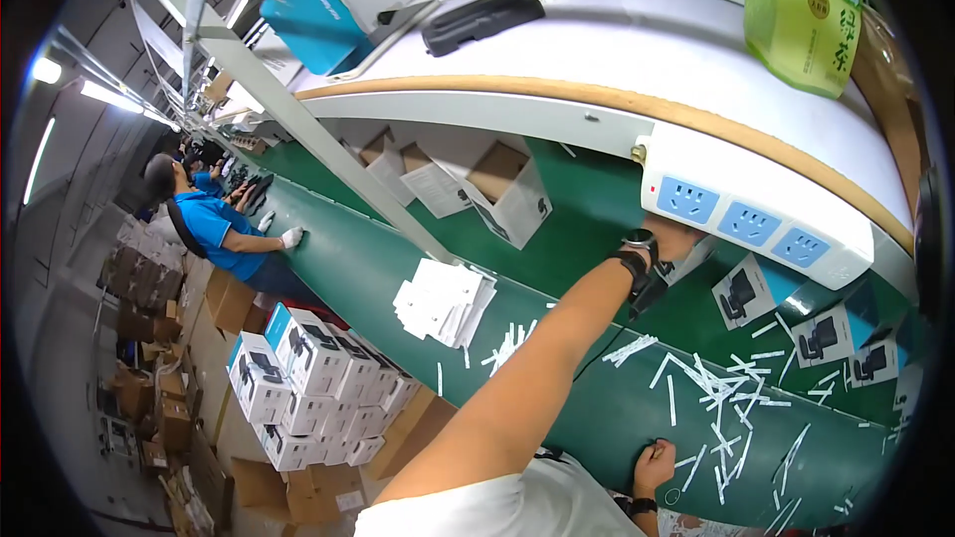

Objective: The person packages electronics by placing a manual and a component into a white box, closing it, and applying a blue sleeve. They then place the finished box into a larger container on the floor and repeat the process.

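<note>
Reaching far across the green conveyor belt (398,268), my left hand (676,239) stretches toward the small printed boxes (741,293) lying under the white power strip (756,214) with its 3 blue sockets. I cannot tell whether that hand is spread or closed: its fingers slip behind the strip's edge, and only the wrist with its dark watch (637,244) shows. The nearest box sits just beside the hand, tucked against the raised shelf, probably so it stays off the moving belt.

My right hand (654,462) rests low on the belt's near edge, fingers curled together as if pinching something small and dark, though I cannot make out what. White strips of paper (711,388) lie scattered across the belt between both hands, seemingly shed there as waste. A loose stack of white leaflets (443,300) sits further left within reach, and open cartons (502,189) stand behind the belt. Down the line, a seated co-worker in a blue shirt (209,224) rests a gloved hand on the belt.
</note>
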Demonstrator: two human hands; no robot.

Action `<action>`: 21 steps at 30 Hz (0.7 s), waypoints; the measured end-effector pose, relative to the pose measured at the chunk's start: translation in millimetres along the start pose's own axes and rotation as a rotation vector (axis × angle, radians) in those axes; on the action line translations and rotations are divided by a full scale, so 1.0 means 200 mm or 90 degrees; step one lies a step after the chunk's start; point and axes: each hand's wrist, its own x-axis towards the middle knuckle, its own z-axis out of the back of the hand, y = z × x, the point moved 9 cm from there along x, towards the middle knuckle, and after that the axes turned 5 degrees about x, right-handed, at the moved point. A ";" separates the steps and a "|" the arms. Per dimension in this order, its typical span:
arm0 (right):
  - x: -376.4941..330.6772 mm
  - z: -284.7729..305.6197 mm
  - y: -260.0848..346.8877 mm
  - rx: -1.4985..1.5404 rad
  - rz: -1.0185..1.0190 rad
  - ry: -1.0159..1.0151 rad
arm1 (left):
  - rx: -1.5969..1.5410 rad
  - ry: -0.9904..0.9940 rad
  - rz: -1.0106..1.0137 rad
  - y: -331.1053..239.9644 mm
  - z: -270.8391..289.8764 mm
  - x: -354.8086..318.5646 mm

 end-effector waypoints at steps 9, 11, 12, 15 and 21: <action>-0.04 -0.01 0.02 0.139 0.009 0.075 | 0.819 -0.142 0.468 1.37 0.87 -0.78; 0.00 -0.04 -0.03 0.109 -0.011 0.060 | 0.488 -0.041 0.495 1.43 0.81 -0.81; -0.01 -0.05 -0.07 0.081 -0.035 0.049 | 0.487 -0.036 0.496 1.41 0.82 -0.83; 0.03 -0.09 -0.12 0.220 -0.072 0.047 | 0.601 -0.126 0.201 1.13 0.85 -0.84; -0.05 0.01 0.54 0.383 -0.126 0.068 | 0.302 -0.095 -0.113 0.32 0.75 -1.29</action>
